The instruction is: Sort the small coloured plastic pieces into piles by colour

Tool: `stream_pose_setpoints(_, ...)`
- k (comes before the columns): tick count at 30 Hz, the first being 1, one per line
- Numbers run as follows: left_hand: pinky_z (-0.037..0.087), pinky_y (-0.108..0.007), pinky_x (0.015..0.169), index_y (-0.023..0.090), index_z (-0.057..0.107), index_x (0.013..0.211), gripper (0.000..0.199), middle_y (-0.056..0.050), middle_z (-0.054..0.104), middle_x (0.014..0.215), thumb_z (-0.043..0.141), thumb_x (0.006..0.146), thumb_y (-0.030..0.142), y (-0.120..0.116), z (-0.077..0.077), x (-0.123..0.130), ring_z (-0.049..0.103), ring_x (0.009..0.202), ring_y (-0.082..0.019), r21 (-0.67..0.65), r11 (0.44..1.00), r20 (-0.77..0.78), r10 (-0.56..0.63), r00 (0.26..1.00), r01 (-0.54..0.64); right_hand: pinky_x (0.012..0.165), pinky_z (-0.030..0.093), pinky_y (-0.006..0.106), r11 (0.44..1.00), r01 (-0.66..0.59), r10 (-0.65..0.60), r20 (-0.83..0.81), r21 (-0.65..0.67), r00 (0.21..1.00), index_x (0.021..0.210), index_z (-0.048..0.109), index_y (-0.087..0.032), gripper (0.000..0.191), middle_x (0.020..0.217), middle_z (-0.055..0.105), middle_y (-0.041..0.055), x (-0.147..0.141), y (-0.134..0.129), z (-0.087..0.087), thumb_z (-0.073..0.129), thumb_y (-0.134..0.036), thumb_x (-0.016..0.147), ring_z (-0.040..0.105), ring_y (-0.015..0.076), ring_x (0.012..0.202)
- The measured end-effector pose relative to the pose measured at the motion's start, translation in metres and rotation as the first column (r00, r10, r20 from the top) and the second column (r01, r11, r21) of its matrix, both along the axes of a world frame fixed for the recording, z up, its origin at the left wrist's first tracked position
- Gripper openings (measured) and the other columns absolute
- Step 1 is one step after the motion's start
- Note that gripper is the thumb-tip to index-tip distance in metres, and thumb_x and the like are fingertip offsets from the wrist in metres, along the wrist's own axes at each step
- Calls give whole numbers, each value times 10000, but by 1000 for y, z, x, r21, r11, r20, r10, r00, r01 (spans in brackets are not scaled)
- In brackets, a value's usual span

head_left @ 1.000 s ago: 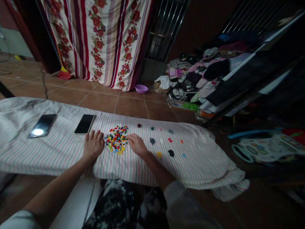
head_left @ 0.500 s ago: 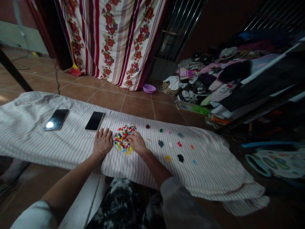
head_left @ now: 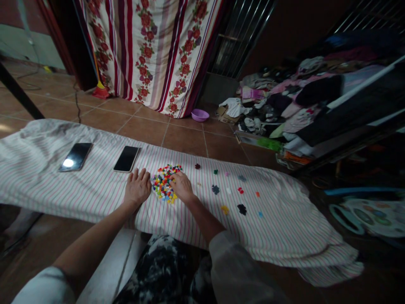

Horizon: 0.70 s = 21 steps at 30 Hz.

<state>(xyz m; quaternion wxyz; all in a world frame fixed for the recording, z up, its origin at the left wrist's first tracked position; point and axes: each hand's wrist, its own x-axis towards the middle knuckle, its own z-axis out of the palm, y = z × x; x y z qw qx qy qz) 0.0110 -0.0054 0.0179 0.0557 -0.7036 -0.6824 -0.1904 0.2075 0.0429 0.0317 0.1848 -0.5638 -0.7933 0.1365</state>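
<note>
A pile of small multicoloured pieces lies on the striped cloth. My left hand rests flat at the pile's left edge, fingers extended. At the right side of the pile is my right hand, its fingers bent together over the pieces; what they hold, if anything, is too small to tell. Small single-colour groups are spread to the right: dark grey, black, yellow, red, dark green, dark red and light blue, among others.
Two phones lie on the cloth to the left, one near my left hand and one farther off. Beyond the cloth, a purple basin stands on the tiled floor before a floral curtain. Clothes are heaped at the right.
The view has shifted slightly. My right hand stays at the pile's right side with its fingers bent over the pieces. My left hand rests in the same place.
</note>
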Motion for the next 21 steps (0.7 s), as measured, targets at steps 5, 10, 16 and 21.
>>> stream_pose_setpoints(5,314,-523,1101,181,618,1229,427,-130,573,1403,346,929,315,0,0,0,410,1383,-358,-12,1000,21,2,1000,-2,896,447,321,1000,14,-14,35,-6,999,879,710,-242,116,970,634,61,-3,2,3,632,-162,847,564,209,996)
stream_pose_setpoints(10,315,-537,1101,167,620,1233,436,-135,572,1403,339,933,313,1,-2,0,410,1380,-374,-14,1000,16,-5,1000,5,902,446,316,1000,-12,12,13,7,1000,895,705,-231,122,969,635,64,-1,-2,5,608,-164,863,566,207,1004)
stream_pose_setpoints(16,311,-533,1103,174,617,1227,430,-136,571,1403,345,931,326,0,-1,-1,411,1380,-364,-10,1000,24,-6,1000,7,893,442,305,999,-23,27,-83,48,996,913,646,-223,114,956,647,43,5,-11,2,558,-160,878,584,190,955)
stream_pose_setpoints(21,308,-531,1105,176,622,1213,409,-140,572,1401,364,926,314,-1,1,0,405,1387,-353,-19,1000,24,-6,1000,7,814,445,266,999,-4,9,-154,36,988,918,599,-215,118,914,648,24,7,-19,0,537,-136,856,598,166,864)
